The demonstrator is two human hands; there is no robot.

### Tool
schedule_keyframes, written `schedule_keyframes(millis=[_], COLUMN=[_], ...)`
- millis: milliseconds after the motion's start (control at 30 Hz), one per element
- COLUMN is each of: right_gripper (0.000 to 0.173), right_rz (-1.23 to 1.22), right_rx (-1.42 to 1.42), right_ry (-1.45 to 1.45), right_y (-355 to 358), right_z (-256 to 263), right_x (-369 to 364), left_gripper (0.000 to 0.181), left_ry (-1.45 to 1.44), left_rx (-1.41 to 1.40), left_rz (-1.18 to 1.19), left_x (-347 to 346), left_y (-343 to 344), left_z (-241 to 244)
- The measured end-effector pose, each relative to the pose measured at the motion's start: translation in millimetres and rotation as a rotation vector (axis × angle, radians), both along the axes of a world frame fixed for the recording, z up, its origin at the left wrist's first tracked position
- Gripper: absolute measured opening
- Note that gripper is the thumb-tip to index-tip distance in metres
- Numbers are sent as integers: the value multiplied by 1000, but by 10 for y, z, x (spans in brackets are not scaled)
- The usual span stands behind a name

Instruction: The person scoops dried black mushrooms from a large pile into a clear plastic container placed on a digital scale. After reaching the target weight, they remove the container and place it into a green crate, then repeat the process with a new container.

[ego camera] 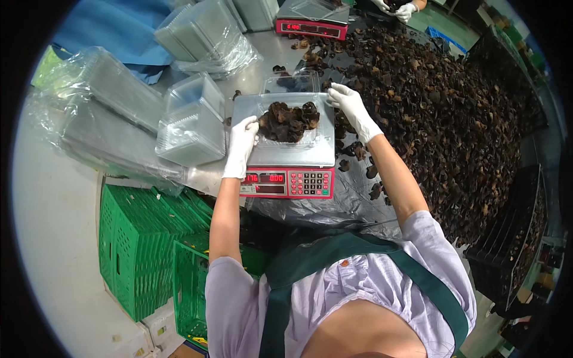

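Observation:
A clear plastic clamshell box (293,142) lies with its lid raised on the steel pan of a red digital scale (310,183). Dark brown wood ear mushrooms (283,121) are heaped inside it. My left hand (243,141), in a white glove, is at the box's left edge with its fingers bent; whether they grip the rim is unclear. Beyond the pan's right back corner, my gloved right hand (350,107) has a small dark piece of wood ear (327,83) at its fingertips. My left wrist partly covers the scale's lit display.
A broad pile of wood ears (429,103) covers the table to the right. Stacked clear boxes (192,121) stand on the left, some in plastic film. Green crates (134,246) are below left, a black crate (506,241) at right. Another person's gloved hands (403,11) work beyond a second scale (312,29).

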State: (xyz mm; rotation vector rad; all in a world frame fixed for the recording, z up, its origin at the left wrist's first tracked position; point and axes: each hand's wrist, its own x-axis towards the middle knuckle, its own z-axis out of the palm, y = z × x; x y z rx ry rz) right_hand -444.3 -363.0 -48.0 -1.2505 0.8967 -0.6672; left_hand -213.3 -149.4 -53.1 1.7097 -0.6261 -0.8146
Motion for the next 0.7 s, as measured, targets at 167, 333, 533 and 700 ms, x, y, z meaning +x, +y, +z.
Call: schedule_keyframes(millis=[167,333,533,700], right_gripper=[59,59,33,24], right_rz=[-112,32,105,107], right_rx=[206,183,-240,-678], right_ry=[-179,-287,138,237], right_y=[-327,-199,632,1012], right_z=[-26,304,438,181], right_x=[362,251,-254,-452], left_gripper=[33,32,29,34], left_ry=[29,146,241,437], left_rx=[-56,-69,-78,-154], left_rz=[2,66,113,103], left_x=[-108,-161,-181,-118], left_y=[7,146,228,333], left_z=[-2,-49,-94,-75])
